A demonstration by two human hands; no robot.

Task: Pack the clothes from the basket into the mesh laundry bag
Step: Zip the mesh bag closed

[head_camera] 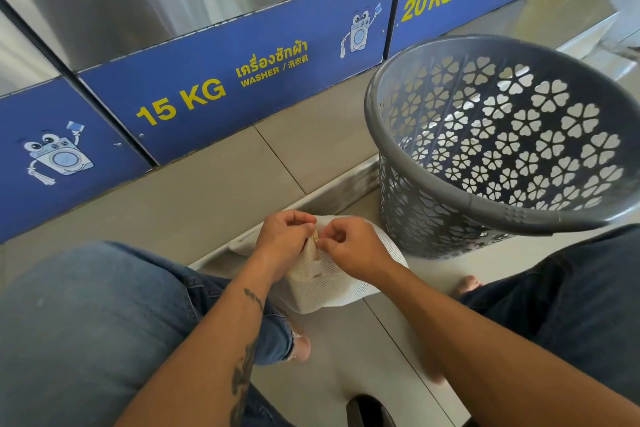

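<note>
Left hand [284,236]: narrow. My fingers are curled in close and pinch the top of the bag [322,284], right against a tan strip [314,244] on it.
Right hand [349,246]: narrow too. Thumb and forefinger meet in a pinch on the bag at that same strip, and the other fingers are curled under.
Hands together: knuckles face each other, almost touching, with the strip between them.
Bag: white mesh, on the floor [242,180] between my knees and under both hands. It bulges (I cannot tell through the mesh what fills it).
Basket [485,206]: grey, upright, to my right, with flower-shaped holes in its wall. Its base is just beside the bag; I cannot tell whether they touch.
Jeans [86,305]: blue, one leg on each side of the bag.
Washers [114,0]: steel fronts beyond the tiles, with blue panels marked 15 KG and 20 KG.
</note>
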